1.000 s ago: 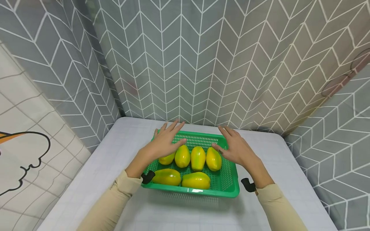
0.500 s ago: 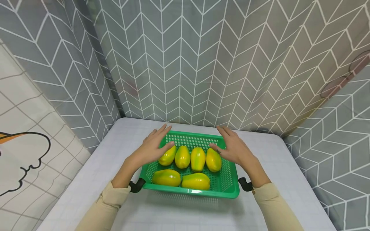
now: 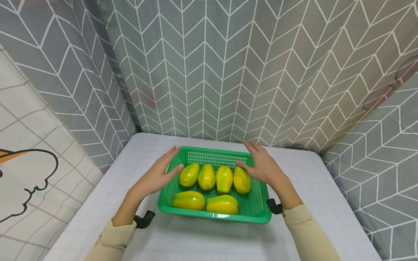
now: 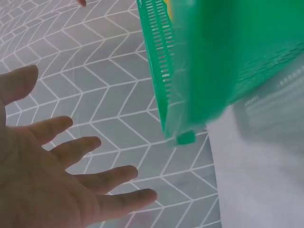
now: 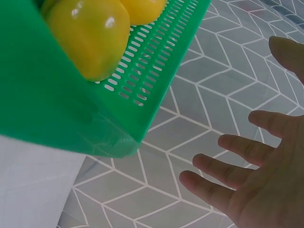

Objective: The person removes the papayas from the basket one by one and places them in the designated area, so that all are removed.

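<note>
A green plastic basket [image 3: 215, 215] with slotted walls stands on the table and holds several yellow-green papayas [image 3: 224, 179]. Two of them, including one papaya [image 3: 188, 200], lie sideways along the near side; the others stand lengthwise in a row behind. My left hand [image 3: 158, 175] hovers by the basket's left rim with fingers extended and nothing in it. Over the right side my right hand [image 3: 265, 167] is held with straight fingers, overlapping the rightmost papaya [image 3: 242, 180] in the head view. Both wrist views show spread, bare fingers apart from the basket wall [image 4: 159, 61].
A white cloth covers the table [image 3: 107, 217]. Grey chevron-patterned curtain [image 3: 209, 72] hangs behind and at the sides. On the left hangs a white panel [image 3: 29, 181] with a cartoon drawing. Black wrist mounts [image 3: 144, 219] sit on both wrists.
My left hand has moved left and toward me, from over the papayas to the basket's left rim. The right hand has shifted only slightly left. Basket and papayas stay in place.
</note>
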Available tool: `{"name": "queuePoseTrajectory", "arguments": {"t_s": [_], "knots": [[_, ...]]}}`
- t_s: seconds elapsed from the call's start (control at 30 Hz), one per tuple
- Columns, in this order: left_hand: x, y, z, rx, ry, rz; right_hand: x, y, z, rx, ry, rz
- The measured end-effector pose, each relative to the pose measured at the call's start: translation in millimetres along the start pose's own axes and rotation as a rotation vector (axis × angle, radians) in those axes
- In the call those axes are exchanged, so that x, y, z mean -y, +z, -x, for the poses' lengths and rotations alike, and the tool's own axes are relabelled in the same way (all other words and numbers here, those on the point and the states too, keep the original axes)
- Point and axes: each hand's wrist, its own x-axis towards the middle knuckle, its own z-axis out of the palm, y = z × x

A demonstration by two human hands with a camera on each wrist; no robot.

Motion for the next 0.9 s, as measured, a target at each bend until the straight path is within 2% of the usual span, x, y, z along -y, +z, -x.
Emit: {"name": "queuePoseTrajectory", "arguments": {"t_s": [0.2, 0.4, 0.7, 0.9], "knots": [[10.1, 2.9, 14.6, -0.037, -0.053, 0.056, 2, 3, -1.9, 0.000, 0.002, -0.008], [14.9, 4.5, 28.9, -0.058, -0.102, 0.061, 7, 5, -5.6, -0.008, 0.001, -0.020], [15.5, 8.5, 47.7, -0.061, -0.188, 0.149, 9, 9, -7.4, -0.022, 0.003, -0.039], [15.6, 11.5, 57.9, -0.041, -0.252, 0.201, 9, 10, -8.2, -0.017, 0.015, -0.049]]}}
